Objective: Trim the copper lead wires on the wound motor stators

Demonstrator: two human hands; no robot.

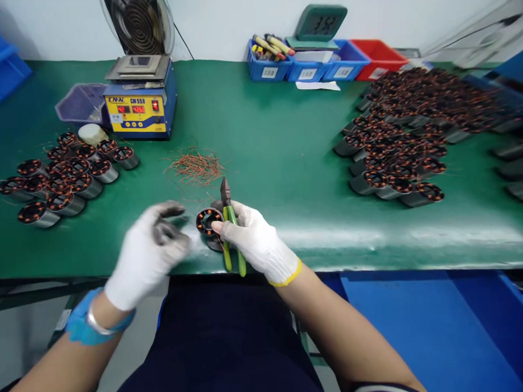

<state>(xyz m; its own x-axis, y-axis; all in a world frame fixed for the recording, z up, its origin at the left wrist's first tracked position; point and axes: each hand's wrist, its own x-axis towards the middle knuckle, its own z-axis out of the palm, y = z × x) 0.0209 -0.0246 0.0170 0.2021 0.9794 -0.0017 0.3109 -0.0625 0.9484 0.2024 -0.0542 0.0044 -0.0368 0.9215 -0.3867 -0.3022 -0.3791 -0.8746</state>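
Your right hand (257, 242) grips the green-handled cutters (231, 231), tips pointing away from you. The wound coil (208, 222) lies on the bench (286, 161) near its front edge, touching your right fingertips. Your left hand (149, 248), blurred, curls loosely just left of the coil; whether it holds anything cannot be told.

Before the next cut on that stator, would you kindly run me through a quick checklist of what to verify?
1. Right hand grips the green-handled cutters: ok.
2. Stator lies on the green mat beside the cutters: ok.
3. Left hand steadies the stator: cannot tell, it is blurred and apart from it.
4. Both hands gloved: ok.
5. Cutter tip is clear of the fingers: ok, it points away.
6. Wire offcuts lie in a pile behind the stator, apart from it: ok.
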